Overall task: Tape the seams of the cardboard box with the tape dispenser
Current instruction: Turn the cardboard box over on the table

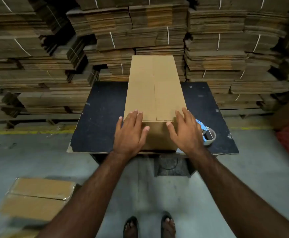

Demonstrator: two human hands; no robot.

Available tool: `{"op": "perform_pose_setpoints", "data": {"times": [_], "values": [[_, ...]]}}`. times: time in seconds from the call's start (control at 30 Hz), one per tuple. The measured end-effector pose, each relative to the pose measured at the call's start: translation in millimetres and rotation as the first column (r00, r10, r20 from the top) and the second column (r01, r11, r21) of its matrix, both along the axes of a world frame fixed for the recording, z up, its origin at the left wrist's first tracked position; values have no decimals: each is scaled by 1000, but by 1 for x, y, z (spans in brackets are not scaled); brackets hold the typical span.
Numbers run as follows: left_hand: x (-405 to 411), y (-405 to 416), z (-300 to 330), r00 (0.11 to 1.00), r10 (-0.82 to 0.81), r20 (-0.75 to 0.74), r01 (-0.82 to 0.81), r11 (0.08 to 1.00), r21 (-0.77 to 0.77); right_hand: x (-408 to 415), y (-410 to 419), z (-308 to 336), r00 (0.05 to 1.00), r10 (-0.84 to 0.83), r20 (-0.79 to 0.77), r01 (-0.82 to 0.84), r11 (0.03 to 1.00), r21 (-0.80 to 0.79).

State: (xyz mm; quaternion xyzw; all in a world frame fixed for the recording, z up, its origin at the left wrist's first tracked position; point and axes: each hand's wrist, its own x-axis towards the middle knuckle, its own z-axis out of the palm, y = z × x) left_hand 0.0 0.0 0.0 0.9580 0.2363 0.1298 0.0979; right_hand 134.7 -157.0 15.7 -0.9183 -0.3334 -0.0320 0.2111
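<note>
Black table (97, 117): cardboard box (154, 86) under spread fingers (136, 115), both hands.

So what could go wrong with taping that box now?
The tape dispenser lies near the table's right edge, partly behind the right hand; a careless grab might knock it off. The box's top seam looks untaped, so the flaps might spring up if the left hand lets go.

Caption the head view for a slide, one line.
Both hands, left hand and right hand, spread open on an untaped cardboard box; tape dispenser waits beside it.
</note>
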Motion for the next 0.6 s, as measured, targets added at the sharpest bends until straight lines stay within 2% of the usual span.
{"op": "perform_pose_setpoints", "data": {"times": [0.17, 0.37, 0.6], "values": [[15, 25, -7, 993, -6, -117, 5, 1000, -11, 31, 14, -10, 996, -3, -84, -9, 989, -145], [53, 51, -1, 996, -17, -89, 6, 992, -125, 75, 42, -16, 990, 44, -138, -63, 988, -140], [96, 81, 5, 981, 4, -192, -26, 994, -109, 116, 76, -12, 984, 62, -169, -91, 981, -170]]}}
